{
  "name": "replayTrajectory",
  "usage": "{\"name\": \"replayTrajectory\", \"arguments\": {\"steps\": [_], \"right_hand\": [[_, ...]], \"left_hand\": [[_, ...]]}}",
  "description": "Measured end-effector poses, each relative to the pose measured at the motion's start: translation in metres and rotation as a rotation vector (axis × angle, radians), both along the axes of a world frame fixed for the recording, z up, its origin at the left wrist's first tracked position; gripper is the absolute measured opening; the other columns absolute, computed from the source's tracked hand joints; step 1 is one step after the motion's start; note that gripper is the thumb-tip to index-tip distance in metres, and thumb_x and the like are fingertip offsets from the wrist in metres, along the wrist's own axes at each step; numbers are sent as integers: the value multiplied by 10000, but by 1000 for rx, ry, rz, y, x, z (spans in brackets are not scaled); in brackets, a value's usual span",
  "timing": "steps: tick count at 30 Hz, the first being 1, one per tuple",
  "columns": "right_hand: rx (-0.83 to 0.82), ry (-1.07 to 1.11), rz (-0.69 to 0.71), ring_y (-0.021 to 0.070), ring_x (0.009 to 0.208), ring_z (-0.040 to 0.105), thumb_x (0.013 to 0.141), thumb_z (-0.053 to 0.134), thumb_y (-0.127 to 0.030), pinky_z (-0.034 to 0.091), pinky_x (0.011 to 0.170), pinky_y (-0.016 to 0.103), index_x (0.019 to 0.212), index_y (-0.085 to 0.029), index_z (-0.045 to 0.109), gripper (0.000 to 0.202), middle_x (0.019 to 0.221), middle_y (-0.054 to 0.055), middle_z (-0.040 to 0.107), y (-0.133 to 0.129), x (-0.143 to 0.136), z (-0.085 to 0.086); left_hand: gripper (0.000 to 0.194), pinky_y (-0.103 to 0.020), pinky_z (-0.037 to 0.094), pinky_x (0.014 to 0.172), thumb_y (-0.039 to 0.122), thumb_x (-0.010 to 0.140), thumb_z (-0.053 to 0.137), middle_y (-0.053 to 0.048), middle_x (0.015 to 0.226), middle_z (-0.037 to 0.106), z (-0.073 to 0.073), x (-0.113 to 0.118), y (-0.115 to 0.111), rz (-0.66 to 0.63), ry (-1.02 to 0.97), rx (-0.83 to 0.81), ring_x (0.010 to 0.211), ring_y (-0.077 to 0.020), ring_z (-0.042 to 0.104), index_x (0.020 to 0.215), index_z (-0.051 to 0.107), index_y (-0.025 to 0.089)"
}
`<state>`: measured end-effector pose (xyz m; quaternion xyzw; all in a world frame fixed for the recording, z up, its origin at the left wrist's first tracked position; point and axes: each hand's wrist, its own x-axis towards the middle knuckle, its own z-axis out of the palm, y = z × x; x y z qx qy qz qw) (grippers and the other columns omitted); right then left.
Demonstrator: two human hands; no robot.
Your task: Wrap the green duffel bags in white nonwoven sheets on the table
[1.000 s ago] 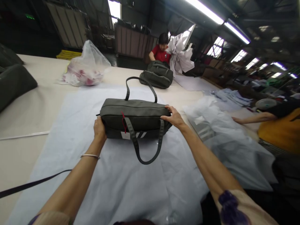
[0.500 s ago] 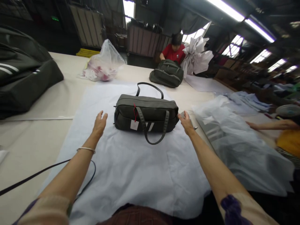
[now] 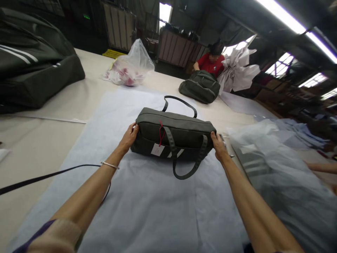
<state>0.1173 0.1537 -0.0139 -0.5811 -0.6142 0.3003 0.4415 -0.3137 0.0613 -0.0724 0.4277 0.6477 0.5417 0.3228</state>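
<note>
A dark green duffel bag [image 3: 176,124] lies across the white sheet [image 3: 158,200] in front of me. One of its handles hangs down toward me and the other stands up behind. A white tag [image 3: 157,149] dangles from it on a red cord. My left hand [image 3: 129,136] grips the bag's left end, its fingers partly hidden behind the corner. At the right end, my right hand [image 3: 218,144] holds the upper corner, thumb on the near side. Just beyond that hand a small metallic object [image 3: 228,149] is partly covered.
Large dark bags [image 3: 39,66] stand at the left. A clear plastic bag [image 3: 131,66] sits at the back, near a person in red [image 3: 210,63] behind another green bag [image 3: 200,86]. Plastic-wrapped goods [image 3: 273,165] lie at right, beside another person's arm [image 3: 322,167]. A black cord [image 3: 52,174] crosses at left.
My left hand has moved right, from beside the duffel bag to gripping its left end. My right hand has closed on the right corner. The bag now sits slightly tilted, and the view has shifted.
</note>
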Motion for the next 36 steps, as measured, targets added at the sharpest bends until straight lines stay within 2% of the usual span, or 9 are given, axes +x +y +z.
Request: {"name": "replayTrajectory", "arguments": {"steps": [6,9,15,19,22,25,29,32,36], "right_hand": [[-91,135,133,257,1248,538,849,549,-627,429,1083,436,1301,-262,529,582,1341,63,591,-67,2,9],[-34,82,142,247,1299,489,862,532,-626,387,1113,428,1388,-250,450,652,1388,66,551,-103,10,3],[62,-78,65,267,1362,396,845,510,-675,325,1139,469,1444,-225,378,761,1458,87,470,-127,25,-13],[36,-91,59,271,1326,446,835,561,-637,334,1131,490,1430,-212,401,748,1430,113,492,-126,32,-13],[60,-101,14,293,1343,430,812,621,-597,349,1113,528,1439,-217,387,769,1464,135,445,-141,40,-10],[159,-102,-2,291,1313,466,819,641,-543,397,1078,522,1429,-214,396,735,1441,142,462,-171,53,-12],[126,-130,13,309,1259,518,824,624,-532,428,1048,536,1400,-192,436,695,1358,150,537,-219,77,-34],[11,-165,51,347,1237,531,788,615,-589,431,1039,564,1395,-188,441,748,1349,160,544,-252,91,-57],[-101,-249,135,386,1172,574,759,579,-643,453,1006,610,1396,-205,435,786,1330,154,562,-283,102,-84]], "left_hand": [[613,-358,311,1142,625,929,338,-77,1408,532,20,19,-101,66,110,-25,1325,-231,442,1346,505,209],[604,-363,305,1153,598,956,284,-77,1414,526,24,28,-134,76,180,-40,1335,-230,430,1340,511,190],[595,-344,271,1171,530,1000,188,-80,1425,507,21,42,-134,69,227,55,1359,-203,394,1374,469,162],[646,-404,248,1183,518,965,380,-137,1513,392,9,39,-148,181,273,-157,1405,-260,332,1456,336,101],[743,-465,221,1188,431,850,604,-183,1519,370,-5,26,-201,303,458,-318,1419,-323,302,1454,335,94],[708,-502,253,1161,402,844,572,-197,1515,373,-18,12,-278,353,753,-556,1408,-346,319,1452,345,120],[551,-484,449,991,424,806,552,-218,1308,591,-29,5,-364,305,805,-928,1188,-363,568,1279,556,143],[334,-476,525,820,449,687,647,-159,963,734,-33,6,-398,275,744,-1010,913,-354,684,919,693,214],[238,-536,511,789,430,622,687,-180,875,733,-20,-6,-427,278,754,-1045,924,-418,676,658,628,203]]}}
